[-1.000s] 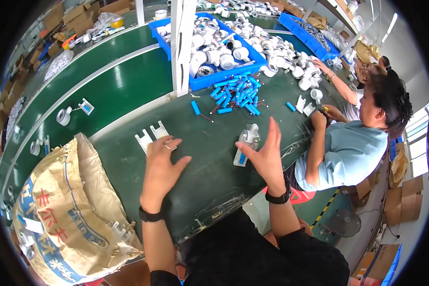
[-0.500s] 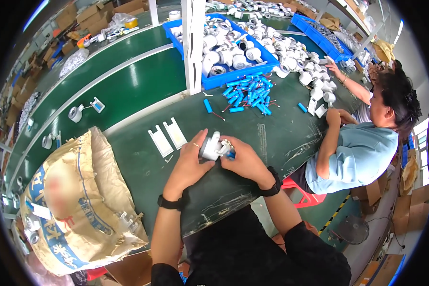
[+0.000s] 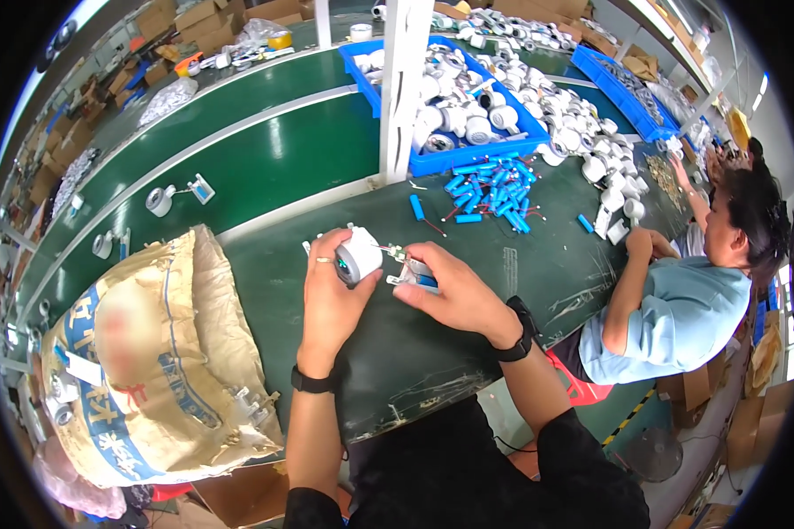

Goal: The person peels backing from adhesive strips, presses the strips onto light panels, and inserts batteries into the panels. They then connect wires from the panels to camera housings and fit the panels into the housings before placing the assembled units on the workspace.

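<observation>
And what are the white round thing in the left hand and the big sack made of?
White round thing: probably hard plastic, smooth, slightly shiny, because it looks evenly moulded. Big sack: tan and dull, maybe paper or woven plastic, since it's creased.

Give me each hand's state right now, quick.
Left hand: closed on a white round housing.
Right hand: closed on a white holder with a blue cylinder.

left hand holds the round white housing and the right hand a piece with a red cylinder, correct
The cylinder is blue, not red, as the head view shows; the left hand holds the round white housing and the right hand the piece with that cylinder.
</observation>
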A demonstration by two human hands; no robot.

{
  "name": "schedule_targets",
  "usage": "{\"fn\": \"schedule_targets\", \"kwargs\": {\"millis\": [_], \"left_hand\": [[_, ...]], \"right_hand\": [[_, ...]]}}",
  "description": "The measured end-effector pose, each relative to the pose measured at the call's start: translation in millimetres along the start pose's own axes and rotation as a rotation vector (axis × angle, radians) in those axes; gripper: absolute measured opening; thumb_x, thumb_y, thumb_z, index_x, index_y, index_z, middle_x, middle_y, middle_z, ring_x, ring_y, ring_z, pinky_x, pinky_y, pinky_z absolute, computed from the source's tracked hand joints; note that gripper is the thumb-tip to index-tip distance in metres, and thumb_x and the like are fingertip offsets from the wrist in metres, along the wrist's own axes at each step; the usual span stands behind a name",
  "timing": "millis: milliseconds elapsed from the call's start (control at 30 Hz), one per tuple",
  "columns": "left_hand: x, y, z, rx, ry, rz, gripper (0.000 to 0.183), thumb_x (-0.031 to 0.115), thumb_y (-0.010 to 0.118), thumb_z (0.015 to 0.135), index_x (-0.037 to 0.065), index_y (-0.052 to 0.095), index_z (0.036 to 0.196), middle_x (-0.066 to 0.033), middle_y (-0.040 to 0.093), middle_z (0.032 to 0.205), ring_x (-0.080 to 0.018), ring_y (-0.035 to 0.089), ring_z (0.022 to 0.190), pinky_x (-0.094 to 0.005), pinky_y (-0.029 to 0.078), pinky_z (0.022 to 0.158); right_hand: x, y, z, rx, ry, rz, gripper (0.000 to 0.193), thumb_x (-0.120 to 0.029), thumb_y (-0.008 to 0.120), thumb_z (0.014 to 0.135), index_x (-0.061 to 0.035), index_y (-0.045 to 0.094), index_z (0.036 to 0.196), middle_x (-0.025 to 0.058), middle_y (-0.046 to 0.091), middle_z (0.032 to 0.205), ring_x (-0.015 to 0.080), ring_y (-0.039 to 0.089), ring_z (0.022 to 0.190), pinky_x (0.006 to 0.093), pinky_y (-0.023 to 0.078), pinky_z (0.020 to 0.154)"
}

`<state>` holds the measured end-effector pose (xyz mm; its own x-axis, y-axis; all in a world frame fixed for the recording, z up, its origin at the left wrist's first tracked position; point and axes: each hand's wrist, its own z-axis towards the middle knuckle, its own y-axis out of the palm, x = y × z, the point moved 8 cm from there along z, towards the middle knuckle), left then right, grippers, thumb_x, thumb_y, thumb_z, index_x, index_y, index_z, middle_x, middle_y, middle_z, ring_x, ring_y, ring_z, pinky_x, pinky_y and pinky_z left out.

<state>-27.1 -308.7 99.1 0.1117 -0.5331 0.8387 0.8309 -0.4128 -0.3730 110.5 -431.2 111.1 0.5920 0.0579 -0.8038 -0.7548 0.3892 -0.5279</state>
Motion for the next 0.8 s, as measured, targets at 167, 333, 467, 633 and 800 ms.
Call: {"fn": "schedule_targets", "kwargs": {"millis": [167, 333, 467, 633, 800], "left_hand": [[5.2, -23.2, 7.6, 0.086, 0.072, 0.109, 0.067, -0.005, 0.084, 0.071, 0.007, 0.055, 0.13, -0.0137, 0.057, 0.131, -0.0332, 0.06, 0.119, -0.0402, 0.05, 0.1], [5.1, -38.8, 11.3, 0.12, 0.109, 0.212, 0.07, -0.005, 0.084, 0.071, 0.009, 0.054, 0.133, -0.0135, 0.058, 0.131, -0.0329, 0.06, 0.121, -0.0392, 0.05, 0.102], [-0.8, -44.3, 11.2, 0.129, 0.018, 0.22, 0.07, -0.003, 0.085, 0.072, 0.006, 0.054, 0.134, -0.014, 0.06, 0.132, -0.0313, 0.061, 0.12, -0.0376, 0.05, 0.102], [-11.9, -45.1, 11.7, 0.138, -0.029, 0.189, 0.075, -0.001, 0.086, 0.073, 0.003, 0.052, 0.139, -0.0127, 0.06, 0.132, -0.0277, 0.063, 0.118, -0.0369, 0.052, 0.099], [-10.0, -38.2, 11.8, 0.069, -0.01, 0.182, 0.083, -0.005, 0.086, 0.072, 0.005, 0.048, 0.145, -0.0136, 0.056, 0.133, -0.0282, 0.062, 0.118, -0.0365, 0.055, 0.095]], "right_hand": [[-12.5, 14.7, 26.6, -0.05, -0.085, -0.15, 0.029, -0.025, 0.065, 0.1, -0.0017, 0.06, 0.117, 0.0182, 0.067, 0.107, 0.0399, 0.066, 0.091, 0.0453, 0.054, 0.077], [-10.6, 13.1, 45.3, 0.06, -0.131, -0.134, 0.023, -0.013, 0.068, 0.098, -0.0015, 0.063, 0.116, 0.0153, 0.068, 0.1, 0.0322, 0.068, 0.085, 0.0364, 0.054, 0.074], [2.3, 27.7, 56.7, -0.029, -0.089, -0.064, 0.025, -0.011, 0.069, 0.097, -0.0014, 0.063, 0.119, 0.0143, 0.069, 0.1, 0.0292, 0.068, 0.083, 0.0358, 0.055, 0.073], [9.3, 24.7, 51.9, 0.087, -0.112, 0.125, 0.027, -0.01, 0.075, 0.093, -0.0006, 0.069, 0.118, 0.0102, 0.072, 0.1, 0.0135, 0.069, 0.082, 0.0279, 0.057, 0.071], [15.9, 24.0, 46.7, 0.082, -0.058, 0.161, 0.025, -0.008, 0.077, 0.091, 0.0003, 0.071, 0.114, 0.0092, 0.073, 0.099, 0.0108, 0.069, 0.082, 0.0252, 0.057, 0.071]]}}
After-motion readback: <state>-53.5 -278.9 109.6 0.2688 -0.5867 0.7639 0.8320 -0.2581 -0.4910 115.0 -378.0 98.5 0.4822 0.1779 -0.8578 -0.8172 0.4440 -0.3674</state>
